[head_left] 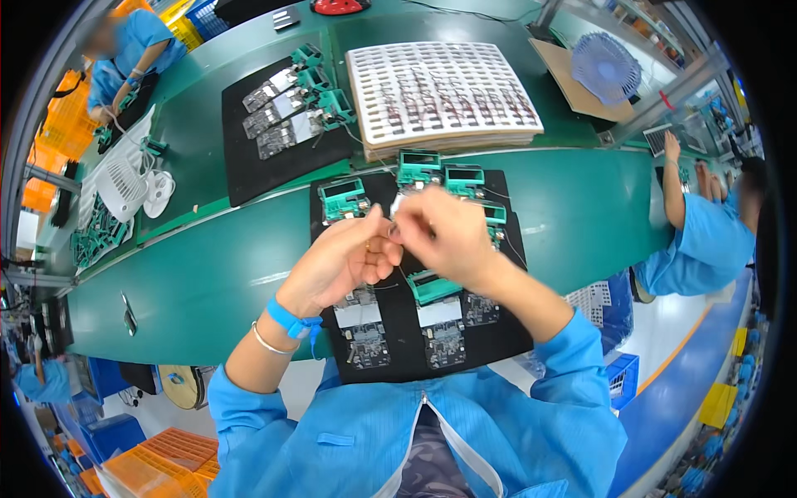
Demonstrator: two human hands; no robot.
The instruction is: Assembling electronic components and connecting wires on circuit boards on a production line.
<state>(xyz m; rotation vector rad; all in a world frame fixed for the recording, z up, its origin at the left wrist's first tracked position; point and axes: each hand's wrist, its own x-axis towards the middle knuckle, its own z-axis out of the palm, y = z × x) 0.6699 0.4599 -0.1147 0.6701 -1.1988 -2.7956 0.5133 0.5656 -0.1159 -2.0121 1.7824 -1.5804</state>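
Note:
Over a black mat [398, 357], my left hand [344, 257] and my right hand [452, 236] meet at the fingertips. The left thumb and forefinger are pinched, with the other fingers loosely curled. My right fingers are bent closed against them. Whatever small piece lies between them is hidden, though a thin wire seems to hang below. Beneath and around the hands lie circuit boards [365, 344] with green frames; one green frame [433, 286] sits just under my right hand. Farther back are more green-framed modules [419, 166] with dark display windows. A blue band circles my left wrist.
Behind the mat stands a white tray [440, 91] with rows of slots holding small parts. A second black mat [241, 170] carries more boards. Tweezers [128, 315] lie on the green bench [207, 274] at left. Co-workers sit at far left and right.

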